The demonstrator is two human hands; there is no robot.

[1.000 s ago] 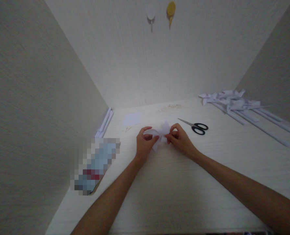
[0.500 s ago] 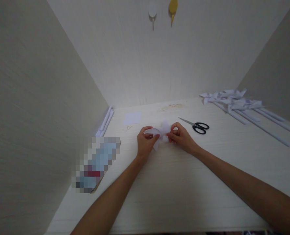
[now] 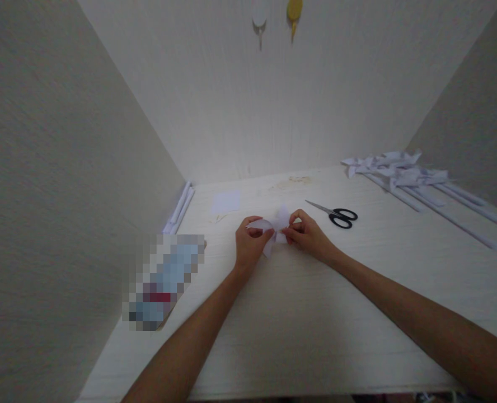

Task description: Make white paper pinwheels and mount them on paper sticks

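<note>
A white paper pinwheel [image 3: 282, 215] with curled blades is between my hands over the middle of the table. My left hand [image 3: 251, 243] is closed on its left side, thumb at the centre and fingers round a curled blade. From the right, my right hand [image 3: 307, 235] pinches close to the pinwheel's centre; what lies between its fingertips is too small to make out. Black-handled scissors [image 3: 334, 214] lie just beyond my right hand, blades slightly apart and pointing left. A square of white paper [image 3: 226, 201] is behind my left hand, with a few thin sticks [image 3: 220, 218] beside it.
Several white paper pinwheels [image 3: 418, 176] on rolled paper sticks [image 3: 462, 224] are heaped at the right. Rolled paper tubes [image 3: 181, 208] rest along the left wall. A blurred-out flat object [image 3: 170, 282] lies at the left. Two hooks [image 3: 294, 11] are on the back wall.
My right hand has shifted slightly left, closer to the pinwheel's centre. My left hand keeps its hold, and the things on the table stay put.
</note>
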